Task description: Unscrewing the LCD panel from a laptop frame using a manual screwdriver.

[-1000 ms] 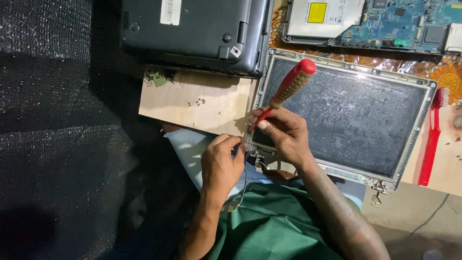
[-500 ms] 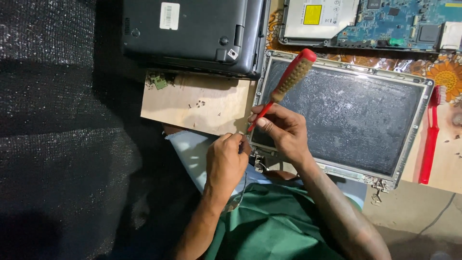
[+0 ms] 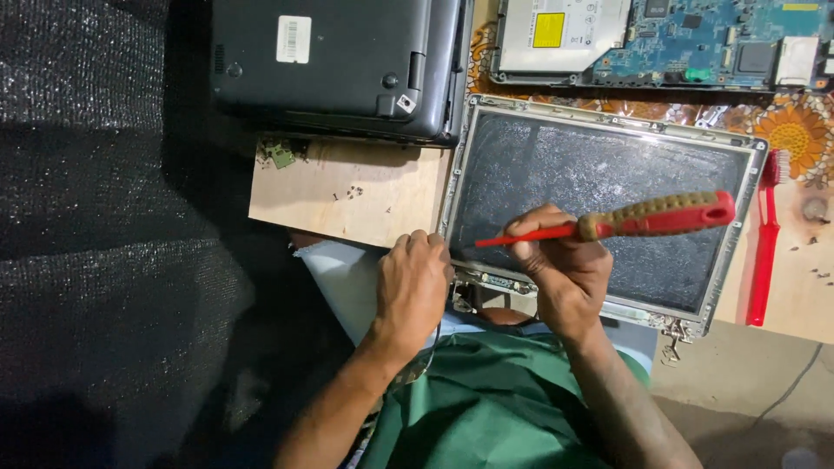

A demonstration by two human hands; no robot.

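Note:
A bare laptop screen panel [image 3: 608,174] in a metal frame lies tilted on the wooden board, its near edge at my lap. My right hand [image 3: 560,269] holds a screwdriver [image 3: 643,219] with a red and brown handle, lying roughly level across the panel, its tip pointing left. My left hand [image 3: 415,287] rests on the panel's near left corner, next to a small hinge bracket [image 3: 476,291]. What its fingers grip is hidden.
A closed black laptop [image 3: 339,65] lies upside down at the back left. A circuit board with a silver drive [image 3: 660,39] sits at the back right. A red brush [image 3: 764,252] lies right of the panel. Tiny screws [image 3: 352,193] are scattered on the wooden board [image 3: 347,200].
My right hand lifted the screwdriver off the panel's left corner and swung it from a steep tilt to nearly level across the screen. My left hand stayed at the corner.

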